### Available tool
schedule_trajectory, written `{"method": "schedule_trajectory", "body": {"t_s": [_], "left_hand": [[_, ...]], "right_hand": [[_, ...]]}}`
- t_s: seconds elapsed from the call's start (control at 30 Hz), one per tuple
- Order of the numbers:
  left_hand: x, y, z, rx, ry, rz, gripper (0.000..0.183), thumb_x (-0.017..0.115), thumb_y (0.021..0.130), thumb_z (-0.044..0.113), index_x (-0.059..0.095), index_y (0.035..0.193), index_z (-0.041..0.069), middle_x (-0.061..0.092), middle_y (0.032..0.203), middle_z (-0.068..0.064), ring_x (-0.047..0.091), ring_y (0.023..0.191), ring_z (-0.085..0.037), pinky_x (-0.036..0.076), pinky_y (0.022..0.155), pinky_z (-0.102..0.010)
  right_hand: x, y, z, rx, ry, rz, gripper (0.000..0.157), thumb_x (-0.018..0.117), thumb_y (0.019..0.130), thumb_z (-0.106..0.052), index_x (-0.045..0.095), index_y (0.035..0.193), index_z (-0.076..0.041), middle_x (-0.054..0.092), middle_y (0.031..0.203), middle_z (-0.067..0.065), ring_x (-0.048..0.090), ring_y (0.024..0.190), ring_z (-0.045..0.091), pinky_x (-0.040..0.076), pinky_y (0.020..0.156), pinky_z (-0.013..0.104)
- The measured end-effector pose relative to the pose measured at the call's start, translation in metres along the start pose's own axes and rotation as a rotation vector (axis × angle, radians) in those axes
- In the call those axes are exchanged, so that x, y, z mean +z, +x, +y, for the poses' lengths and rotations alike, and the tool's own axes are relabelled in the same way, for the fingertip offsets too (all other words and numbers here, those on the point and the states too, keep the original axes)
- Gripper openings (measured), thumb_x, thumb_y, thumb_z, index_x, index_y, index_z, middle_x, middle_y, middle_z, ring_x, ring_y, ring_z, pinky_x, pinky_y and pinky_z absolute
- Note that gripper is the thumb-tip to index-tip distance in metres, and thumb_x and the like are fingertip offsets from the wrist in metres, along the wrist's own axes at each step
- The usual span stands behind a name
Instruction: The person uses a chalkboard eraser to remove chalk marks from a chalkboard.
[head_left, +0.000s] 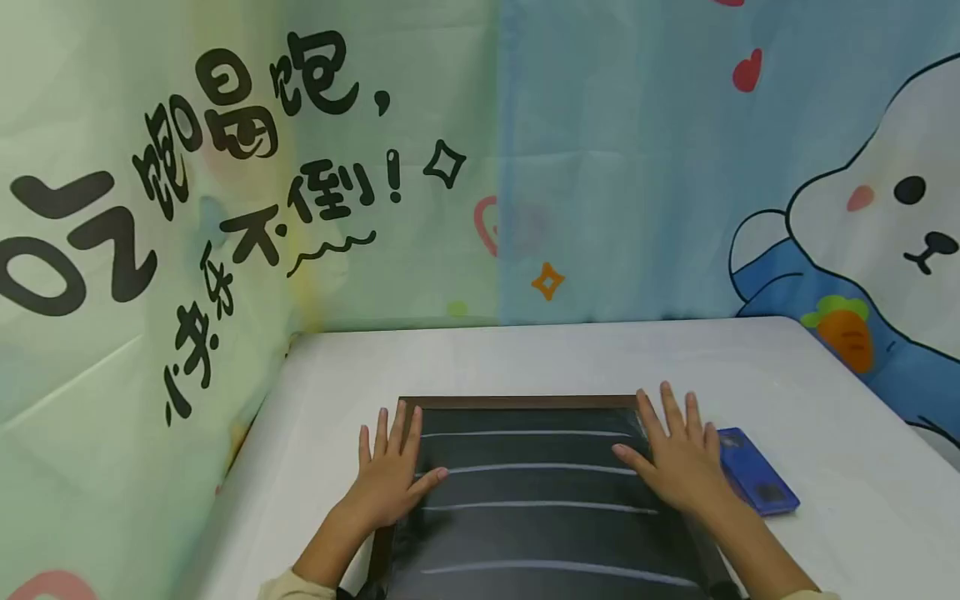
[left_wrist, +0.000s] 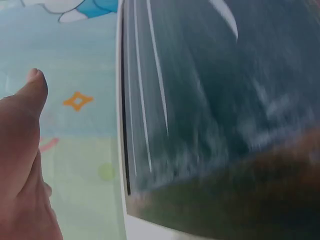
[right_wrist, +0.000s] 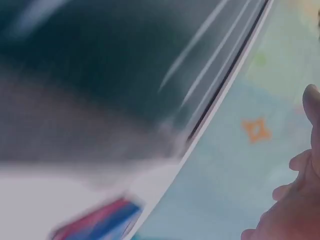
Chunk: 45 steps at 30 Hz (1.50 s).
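A dark chalkboard [head_left: 525,533] with a brown frame lies on the white table, several white lines drawn across it. Over its left edge is my left hand [head_left: 393,479], fingers straight and spread, holding nothing. My right hand [head_left: 678,462] is over the right edge, likewise spread and holding nothing. Both wrist views show the left hand [left_wrist: 22,165] and the right hand [right_wrist: 295,200] apart from the board surface. Just right of the right hand lies a flat blue rectangular block [head_left: 757,473]; the right wrist view shows a red band along the block [right_wrist: 100,220].
The white table [head_left: 360,358] extends around the board. Behind it hangs a printed cloth [head_left: 600,208] with a cartoon animal on the right and black lettering on the left. The cloth also runs along the table's left side.
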<state>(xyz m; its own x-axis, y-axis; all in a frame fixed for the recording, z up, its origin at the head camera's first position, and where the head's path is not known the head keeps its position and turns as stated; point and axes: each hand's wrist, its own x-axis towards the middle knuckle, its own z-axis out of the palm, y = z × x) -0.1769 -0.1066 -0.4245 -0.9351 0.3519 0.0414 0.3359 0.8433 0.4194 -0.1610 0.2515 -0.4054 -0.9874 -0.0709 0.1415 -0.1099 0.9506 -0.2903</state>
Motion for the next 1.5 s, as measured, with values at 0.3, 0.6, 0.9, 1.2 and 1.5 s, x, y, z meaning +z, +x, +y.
{"method": "schedule_trajectory", "body": {"t_s": [0.3,0.6,0.9,1.2,1.5], "left_hand": [[-0.005,-0.014,-0.021,-0.069,-0.077,-0.046,0.082,0.048,0.091,0.045,0.006,0.146,0.002,-0.002,0.151,-0.024,-0.010,0.136,-0.047,-0.009,0.102,-0.064],[0.005,-0.022,-0.035,-0.111,-0.136,-0.123,0.082,0.046,0.091,0.048,0.007,0.146,0.002,0.002,0.151,-0.026,-0.006,0.136,-0.048,-0.006,0.101,-0.065],[0.014,-0.019,-0.044,-0.123,-0.271,-0.217,0.080,0.042,0.093,0.048,0.004,0.146,0.001,0.000,0.151,-0.024,-0.006,0.136,-0.047,-0.005,0.100,-0.068],[0.020,-0.020,-0.061,-0.087,-0.393,-0.238,0.079,0.041,0.094,0.045,-0.001,0.146,0.004,0.004,0.152,-0.022,-0.009,0.136,-0.046,-0.007,0.099,-0.068],[0.014,-0.021,-0.073,-0.072,-0.428,-0.201,0.078,0.053,0.089,0.042,0.013,0.147,0.007,0.017,0.150,-0.021,0.003,0.138,-0.044,0.001,0.099,-0.066]], "right_hand": [[-0.016,-0.008,0.070,0.239,0.020,0.009,0.089,0.042,0.088,-0.058,-0.006,0.145,-0.010,-0.024,0.141,0.035,-0.007,0.120,0.069,0.015,0.079,0.079],[-0.009,-0.010,0.104,0.370,0.002,-0.157,0.096,0.040,0.082,-0.069,0.007,0.143,-0.003,-0.010,0.135,0.046,0.000,0.117,0.071,0.014,0.081,0.080],[0.002,-0.006,0.115,0.239,-0.142,-0.190,0.081,0.053,0.086,-0.052,0.032,0.131,0.012,0.030,0.117,0.051,0.028,0.110,0.066,0.032,0.083,0.069],[0.005,-0.003,0.109,0.213,-0.114,-0.127,0.055,0.056,0.084,-0.014,0.035,0.123,0.018,0.037,0.102,0.052,0.041,0.093,0.066,0.040,0.073,0.065],[0.002,0.004,0.076,0.075,-0.049,-0.035,0.052,0.059,0.082,-0.011,0.041,0.128,0.006,0.043,0.114,0.041,0.044,0.097,0.061,0.034,0.077,0.064]]}}
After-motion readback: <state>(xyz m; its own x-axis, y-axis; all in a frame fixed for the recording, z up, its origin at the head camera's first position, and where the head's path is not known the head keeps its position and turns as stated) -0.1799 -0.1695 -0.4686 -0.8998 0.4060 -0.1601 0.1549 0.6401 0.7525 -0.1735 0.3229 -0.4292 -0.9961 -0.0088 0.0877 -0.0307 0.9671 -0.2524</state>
